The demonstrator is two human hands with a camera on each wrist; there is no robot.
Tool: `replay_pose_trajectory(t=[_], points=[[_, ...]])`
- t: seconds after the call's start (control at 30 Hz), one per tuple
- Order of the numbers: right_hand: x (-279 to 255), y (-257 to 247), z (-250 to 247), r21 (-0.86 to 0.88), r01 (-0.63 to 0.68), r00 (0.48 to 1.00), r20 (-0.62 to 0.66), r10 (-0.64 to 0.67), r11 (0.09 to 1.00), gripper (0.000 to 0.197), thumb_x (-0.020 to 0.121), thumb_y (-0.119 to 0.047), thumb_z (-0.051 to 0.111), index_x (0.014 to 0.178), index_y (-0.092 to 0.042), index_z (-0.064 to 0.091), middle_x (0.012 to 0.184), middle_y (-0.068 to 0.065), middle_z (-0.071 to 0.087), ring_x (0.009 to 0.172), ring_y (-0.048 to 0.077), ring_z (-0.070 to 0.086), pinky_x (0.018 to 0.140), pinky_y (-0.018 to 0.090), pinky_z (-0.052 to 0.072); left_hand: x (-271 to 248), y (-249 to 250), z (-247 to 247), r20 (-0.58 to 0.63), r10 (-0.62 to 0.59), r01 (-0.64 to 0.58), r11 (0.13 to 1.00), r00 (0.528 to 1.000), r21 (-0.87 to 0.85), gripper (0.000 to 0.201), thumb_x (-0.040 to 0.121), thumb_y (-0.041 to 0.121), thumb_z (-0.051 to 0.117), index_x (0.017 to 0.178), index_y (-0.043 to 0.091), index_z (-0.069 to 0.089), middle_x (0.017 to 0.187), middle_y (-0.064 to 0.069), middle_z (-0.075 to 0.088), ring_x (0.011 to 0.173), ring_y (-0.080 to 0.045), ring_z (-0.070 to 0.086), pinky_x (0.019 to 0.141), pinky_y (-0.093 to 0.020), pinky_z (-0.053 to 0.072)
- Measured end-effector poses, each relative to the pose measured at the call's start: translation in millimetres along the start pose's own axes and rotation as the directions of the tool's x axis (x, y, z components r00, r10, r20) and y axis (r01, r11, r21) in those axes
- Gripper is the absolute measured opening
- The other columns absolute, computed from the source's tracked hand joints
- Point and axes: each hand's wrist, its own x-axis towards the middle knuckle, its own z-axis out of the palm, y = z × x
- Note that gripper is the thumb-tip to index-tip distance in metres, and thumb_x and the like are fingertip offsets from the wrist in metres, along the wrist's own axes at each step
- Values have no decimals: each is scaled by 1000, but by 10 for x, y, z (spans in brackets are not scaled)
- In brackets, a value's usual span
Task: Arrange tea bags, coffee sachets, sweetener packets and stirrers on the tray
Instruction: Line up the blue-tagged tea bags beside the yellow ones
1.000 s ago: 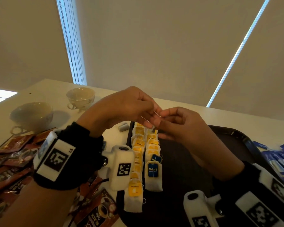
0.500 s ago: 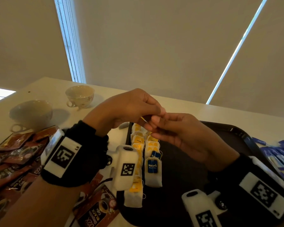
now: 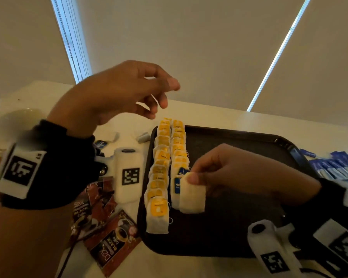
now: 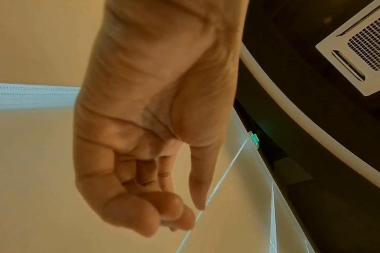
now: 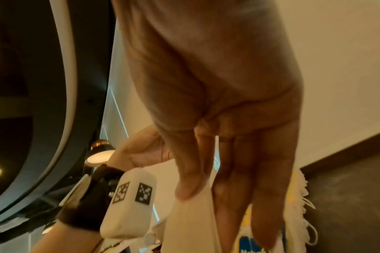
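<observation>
Tea bags [image 3: 159, 175] stand in two rows along the tray's [image 3: 249, 141] left edge, running from near to far, with coffee sachets [image 3: 109, 245] lying on the table left of the tray. The left hand [image 3: 117, 93] hovers above the rows' far end, fingers loosely curled (whether they pinch anything, I cannot tell). Further right, the right hand [image 3: 229, 173] pinches one tea bag [image 3: 192, 195] by its top, hanging upright just beside the second row's near end, so this hand is nearer the open slot.

Tea bags [image 3: 165, 167] line the tray's [image 3: 239, 141] left side; coffee sachets [image 3: 100, 223] lie left.
</observation>
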Motion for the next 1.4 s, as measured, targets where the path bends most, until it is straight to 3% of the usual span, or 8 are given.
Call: replay_pose_trajectory(t=[0.2,0.3,0.4,0.57,0.83,1.03,1.27,1.4], points=[[273,-26,141,-240,-32,993,107,59,970,14,88,-22,60,100,-17,63,102,0,65,90,12,61,78,23,51,-5,-11,-17,60,-23,19,998,998,61,27,83,35,60,104,20,67,63,6,65,53,-4,58,51,-17,50],[402,23,206,-329,-58,997,27,70,942,14,86,-24,64,99,-18,64,88,-10,59,85,5,56,73,16,46,4,-22,-16,75,-26,19,996,997,86,27,85,36,59,106,20,66,66,5,66,55,-4,58,52,-17,50],[435,52,237,-401,-76,995,-91,42,913,14,83,-31,67,94,-25,60,87,-13,54,89,7,56,79,21,49,9,-32,-48,71,-22,16,996,997,90,29,84,36,60,106,19,66,66,5,67,55,-4,59,51,-17,50],[413,54,262,-431,-85,987,-161,16,899,20,83,-32,67,99,-29,55,91,-13,50,93,10,56,87,30,51,16,-40,-89,46,-20,16,995,999,95,27,86,36,59,106,19,66,66,5,67,54,-4,59,50,-16,49],[402,38,217,-344,-19,997,-80,-9,939,5,85,-21,65,87,-25,62,82,-15,56,84,2,56,72,12,45,-1,-46,-129,20,-18,16,995,1000,93,25,87,36,59,104,20,67,67,5,67,54,-4,59,48,-15,49],[412,32,228,-333,-14,987,-157,-41,943,18,82,-24,68,82,-33,53,83,-13,52,76,1,51,68,12,42,10,-61,-134,20,-30,28,994,999,104,27,86,36,60,107,19,66,67,5,68,55,-4,59,49,-16,49],[264,-31,275,-535,30,994,101,29,844,21,83,-25,68,101,-22,58,84,-14,48,74,2,48,61,11,39,7,-56,-152,16,-27,25,993,1000,117,26,86,36,59,106,20,65,66,6,68,54,-3,59,48,-15,48],[343,-14,330,-627,43,994,108,32,778,36,79,-28,71,110,-17,57,107,-2,58,93,12,55,71,15,42,0,-60,-173,16,-21,19,993,1000,117,26,85,37,60,105,21,66,68,6,69,55,-3,59,48,-15,48]])
